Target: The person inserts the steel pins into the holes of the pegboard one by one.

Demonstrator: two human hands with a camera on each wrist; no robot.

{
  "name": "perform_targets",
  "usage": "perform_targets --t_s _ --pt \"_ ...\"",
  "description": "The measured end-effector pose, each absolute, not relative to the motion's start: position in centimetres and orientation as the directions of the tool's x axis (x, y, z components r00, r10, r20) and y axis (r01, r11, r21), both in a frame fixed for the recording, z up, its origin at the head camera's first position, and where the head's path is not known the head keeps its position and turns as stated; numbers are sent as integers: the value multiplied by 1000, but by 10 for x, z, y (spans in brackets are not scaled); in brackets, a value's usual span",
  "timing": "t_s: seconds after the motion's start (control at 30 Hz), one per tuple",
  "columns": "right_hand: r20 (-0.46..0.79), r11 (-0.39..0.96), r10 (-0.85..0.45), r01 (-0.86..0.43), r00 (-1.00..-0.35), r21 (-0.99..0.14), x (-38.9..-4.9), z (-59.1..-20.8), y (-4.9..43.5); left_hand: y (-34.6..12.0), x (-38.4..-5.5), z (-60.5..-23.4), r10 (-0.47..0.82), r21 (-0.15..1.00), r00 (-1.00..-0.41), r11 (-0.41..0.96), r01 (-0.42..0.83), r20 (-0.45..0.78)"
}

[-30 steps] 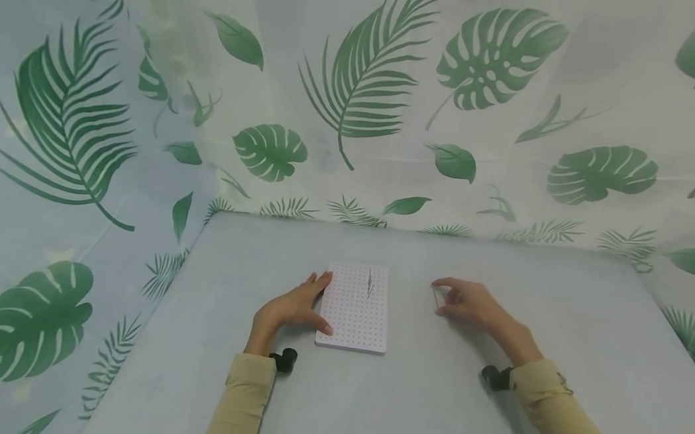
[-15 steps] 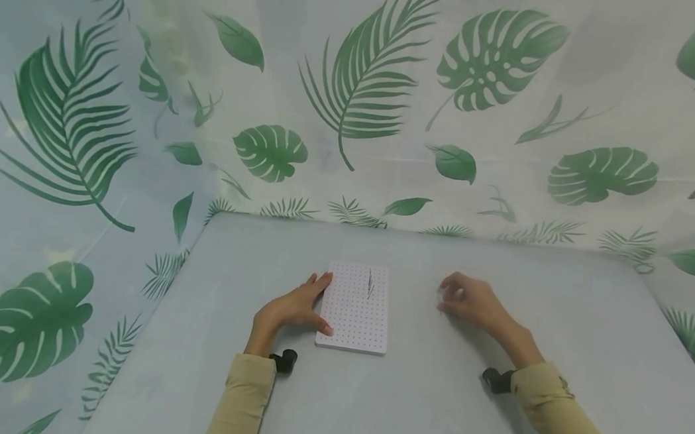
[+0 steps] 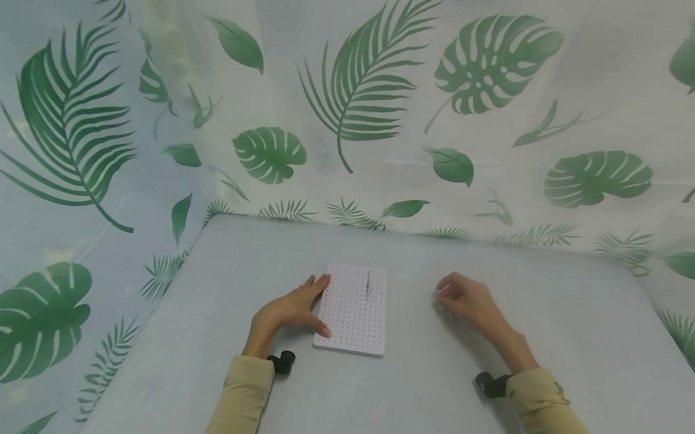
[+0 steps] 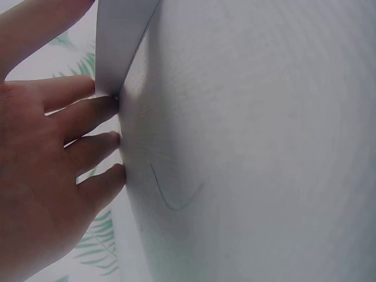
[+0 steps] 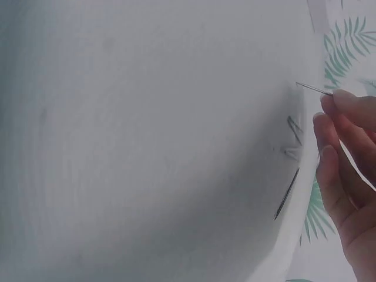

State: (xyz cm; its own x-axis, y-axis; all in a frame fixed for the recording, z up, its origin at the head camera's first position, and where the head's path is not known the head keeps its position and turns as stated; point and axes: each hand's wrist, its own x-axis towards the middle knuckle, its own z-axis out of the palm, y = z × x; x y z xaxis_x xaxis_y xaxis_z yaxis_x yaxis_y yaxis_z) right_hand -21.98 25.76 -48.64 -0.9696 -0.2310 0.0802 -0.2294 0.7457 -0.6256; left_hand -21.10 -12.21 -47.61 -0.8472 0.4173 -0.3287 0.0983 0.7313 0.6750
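Thin pin (image 5: 314, 89): far end hidden in the fingertips of the right hand (image 3: 471, 304); in the head view, too faint to make out.
Dark strokes (image 5: 287, 192) by that hand: blurred, loose pieces or marks, cannot tell.
Strokes on the board (image 3: 369, 287): too small to tell if drawn or laid there.
White board (image 3: 353, 320): left edge partly hidden by the left hand (image 3: 291, 310); mostly cut off atop the left wrist view.
Curved line (image 4: 171, 207): thread or mark, cannot tell.
Sleeves (image 3: 237, 396): cut off below.
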Motion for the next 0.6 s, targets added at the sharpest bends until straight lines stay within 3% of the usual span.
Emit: perform_targets --t_s 0.6 --pt "35 692 -234 -192 -972 -695 -219 -483 238 -123 -211 -477 421 673 -846 733 104 -328"
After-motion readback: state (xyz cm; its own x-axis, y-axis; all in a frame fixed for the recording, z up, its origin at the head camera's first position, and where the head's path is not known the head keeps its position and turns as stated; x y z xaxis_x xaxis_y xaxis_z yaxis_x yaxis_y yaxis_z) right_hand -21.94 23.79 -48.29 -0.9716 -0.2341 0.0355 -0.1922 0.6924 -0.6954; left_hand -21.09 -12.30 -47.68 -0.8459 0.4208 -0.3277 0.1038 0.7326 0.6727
